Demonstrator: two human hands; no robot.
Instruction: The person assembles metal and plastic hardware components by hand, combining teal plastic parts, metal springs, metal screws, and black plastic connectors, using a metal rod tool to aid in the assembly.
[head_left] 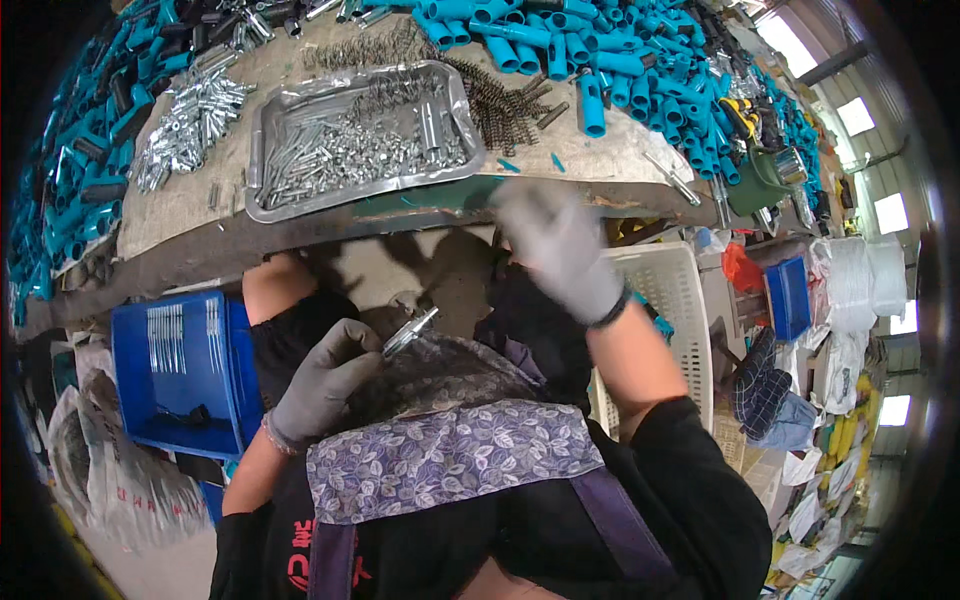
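Left fingers (350, 338) pinch a likely stiff, slippery metal rod (412, 330) nearside of the tray (365, 189) — grip mid-shaft. Right fingers (525, 215): blurred — state indeterminate.

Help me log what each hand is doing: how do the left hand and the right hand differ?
The left hand is closer to the body, while the right hand is farther forward, by the edge of the bench. The left hand grips a slim metal part; the right hand is blurred, so its hold cannot be told. The left hand has a pale bracelet at its wrist, the right hand a dark band. Both wear grey gloves.
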